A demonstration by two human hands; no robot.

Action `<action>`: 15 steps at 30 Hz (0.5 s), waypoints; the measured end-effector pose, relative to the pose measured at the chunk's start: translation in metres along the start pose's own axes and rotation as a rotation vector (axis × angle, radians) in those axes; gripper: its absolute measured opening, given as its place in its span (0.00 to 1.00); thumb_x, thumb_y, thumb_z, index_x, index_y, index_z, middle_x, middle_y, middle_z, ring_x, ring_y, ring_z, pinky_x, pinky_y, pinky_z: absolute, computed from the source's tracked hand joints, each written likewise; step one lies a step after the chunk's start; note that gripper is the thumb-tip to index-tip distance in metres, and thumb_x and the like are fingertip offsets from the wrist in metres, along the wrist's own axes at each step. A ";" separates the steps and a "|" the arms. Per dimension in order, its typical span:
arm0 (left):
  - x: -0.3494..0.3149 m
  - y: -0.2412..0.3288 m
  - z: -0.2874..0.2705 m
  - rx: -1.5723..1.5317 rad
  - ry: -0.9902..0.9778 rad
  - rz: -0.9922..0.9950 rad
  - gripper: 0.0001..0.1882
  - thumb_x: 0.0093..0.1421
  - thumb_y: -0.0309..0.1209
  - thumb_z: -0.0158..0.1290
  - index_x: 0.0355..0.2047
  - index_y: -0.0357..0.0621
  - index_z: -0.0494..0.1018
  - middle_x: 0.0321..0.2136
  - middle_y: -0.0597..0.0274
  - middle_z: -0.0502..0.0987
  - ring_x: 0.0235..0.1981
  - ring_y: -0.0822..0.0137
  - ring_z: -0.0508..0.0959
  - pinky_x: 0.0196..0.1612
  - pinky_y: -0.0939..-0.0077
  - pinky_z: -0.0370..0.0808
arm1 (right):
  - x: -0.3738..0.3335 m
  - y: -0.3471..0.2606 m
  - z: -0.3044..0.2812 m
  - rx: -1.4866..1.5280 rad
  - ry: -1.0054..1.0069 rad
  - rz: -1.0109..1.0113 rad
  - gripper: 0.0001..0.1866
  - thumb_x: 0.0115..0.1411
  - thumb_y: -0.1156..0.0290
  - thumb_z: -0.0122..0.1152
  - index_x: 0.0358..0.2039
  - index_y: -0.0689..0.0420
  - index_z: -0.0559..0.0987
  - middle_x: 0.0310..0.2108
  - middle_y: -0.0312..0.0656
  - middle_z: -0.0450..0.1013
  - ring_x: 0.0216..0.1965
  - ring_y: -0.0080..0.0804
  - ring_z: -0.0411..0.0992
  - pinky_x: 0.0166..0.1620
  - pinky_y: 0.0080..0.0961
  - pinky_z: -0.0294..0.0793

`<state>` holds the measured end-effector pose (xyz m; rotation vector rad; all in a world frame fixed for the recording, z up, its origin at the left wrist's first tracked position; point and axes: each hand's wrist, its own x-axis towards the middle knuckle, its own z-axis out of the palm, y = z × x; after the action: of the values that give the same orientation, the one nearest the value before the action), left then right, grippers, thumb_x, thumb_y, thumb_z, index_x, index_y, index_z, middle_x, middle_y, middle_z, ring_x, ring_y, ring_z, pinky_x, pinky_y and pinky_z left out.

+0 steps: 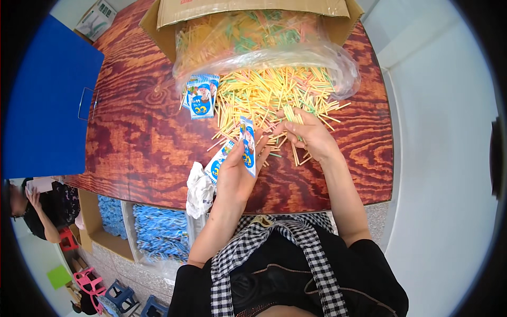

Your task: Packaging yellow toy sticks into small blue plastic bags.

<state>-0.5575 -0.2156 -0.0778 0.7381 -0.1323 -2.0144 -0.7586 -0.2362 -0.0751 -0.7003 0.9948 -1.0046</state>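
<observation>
My left hand (pixel 234 171) is closed around a small blue-and-white packet (pixel 247 145), held upright over the table. Another packet of the same kind (pixel 217 160) shows beside that hand, partly hidden by it. In my right hand (pixel 317 138) a few thin yellow and green sticks (pixel 290 113) are pinched at the near right side of a loose pile. That pile of thin pastel sticks (pixel 264 92) is yellow, pink and green and spills from a clear plastic bag (pixel 342 68). Several more packets (pixel 201 101) lie overlapping at the pile's left edge.
A cardboard box (pixel 253 11) lies open at the far side of the red-brown table (pixel 137 132). White crumpled cloth (pixel 199 191) rests at the near edge. Bins of blue packets (pixel 158 227) stand below. A blue panel (pixel 55 100) and another person (pixel 50 208) are at left.
</observation>
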 end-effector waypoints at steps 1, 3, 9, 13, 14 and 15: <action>0.000 0.000 -0.001 -0.016 0.003 -0.020 0.21 0.67 0.34 0.45 0.57 0.38 0.62 0.54 0.51 0.70 0.57 0.55 0.69 0.63 0.56 0.62 | -0.001 0.002 0.000 -0.021 0.035 -0.016 0.11 0.64 0.71 0.53 0.45 0.61 0.71 0.33 0.41 0.76 0.21 0.14 0.60 0.20 0.10 0.54; 0.000 0.000 -0.002 -0.035 0.006 -0.036 0.21 0.67 0.34 0.45 0.57 0.38 0.62 0.54 0.51 0.70 0.57 0.54 0.69 0.63 0.57 0.63 | -0.002 0.002 0.002 -0.046 0.067 -0.033 0.10 0.64 0.70 0.53 0.44 0.61 0.71 0.35 0.45 0.76 0.21 0.16 0.60 0.20 0.10 0.54; 0.004 -0.004 -0.005 -0.080 0.005 -0.082 0.19 0.67 0.34 0.45 0.54 0.37 0.64 0.51 0.51 0.72 0.54 0.55 0.71 0.60 0.59 0.67 | 0.006 0.018 0.003 0.174 -0.021 -0.109 0.11 0.66 0.66 0.52 0.42 0.61 0.71 0.43 0.54 0.75 0.32 0.27 0.75 0.32 0.19 0.74; 0.006 -0.004 -0.011 -0.072 0.044 -0.076 0.18 0.67 0.35 0.45 0.53 0.36 0.65 0.50 0.51 0.73 0.54 0.54 0.72 0.61 0.59 0.67 | 0.013 0.018 0.007 0.236 0.048 -0.102 0.11 0.66 0.68 0.51 0.42 0.62 0.72 0.48 0.56 0.73 0.43 0.37 0.76 0.46 0.30 0.76; 0.006 -0.004 -0.012 -0.079 0.045 -0.076 0.18 0.67 0.35 0.45 0.52 0.36 0.65 0.49 0.51 0.73 0.54 0.54 0.71 0.61 0.59 0.67 | 0.014 0.017 0.008 0.257 0.054 -0.105 0.11 0.66 0.69 0.50 0.42 0.63 0.73 0.49 0.56 0.72 0.45 0.40 0.76 0.49 0.31 0.74; 0.006 -0.004 -0.012 -0.078 0.045 -0.076 0.18 0.67 0.35 0.45 0.52 0.36 0.65 0.49 0.51 0.73 0.54 0.54 0.71 0.61 0.59 0.67 | 0.015 0.019 0.009 0.258 0.054 -0.106 0.11 0.66 0.69 0.50 0.42 0.63 0.73 0.49 0.56 0.72 0.45 0.40 0.76 0.49 0.31 0.74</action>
<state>-0.5561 -0.2163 -0.0920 0.7480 0.0011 -2.0607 -0.7411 -0.2425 -0.0926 -0.5181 0.8618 -1.2246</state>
